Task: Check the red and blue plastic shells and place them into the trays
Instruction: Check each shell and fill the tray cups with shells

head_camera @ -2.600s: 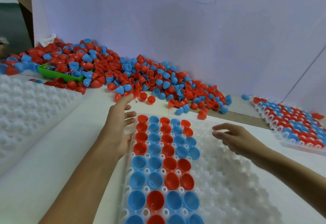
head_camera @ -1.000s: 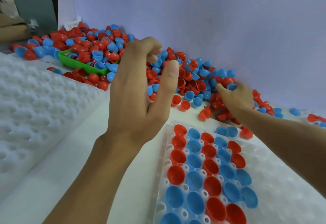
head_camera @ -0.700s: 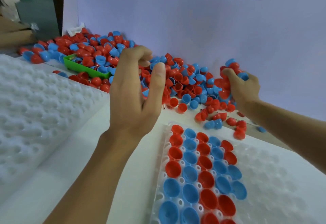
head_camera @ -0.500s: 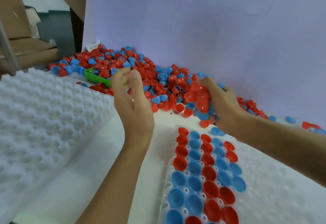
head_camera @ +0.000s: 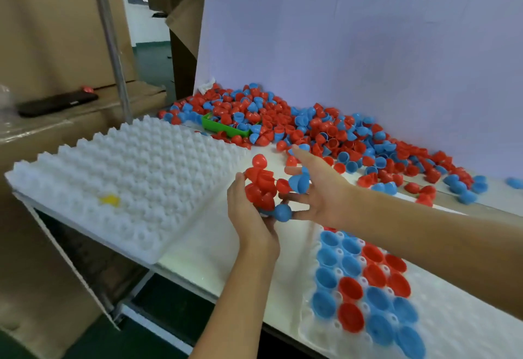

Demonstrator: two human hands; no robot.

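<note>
Head: hands [head_camera: 285, 203] cradle jumbled shells [head_camera: 261, 186].

Both forearms are showing bare to the frame edge; the left hand [head_camera: 252, 217] and right hand [head_camera: 325, 189] are wearing no gloves or rings.

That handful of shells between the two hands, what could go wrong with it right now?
The shells are heaped loosely between the left hand and the right hand; the top red one could roll off. They sit near the table edge, so a dropped shell may reach the floor.
</note>
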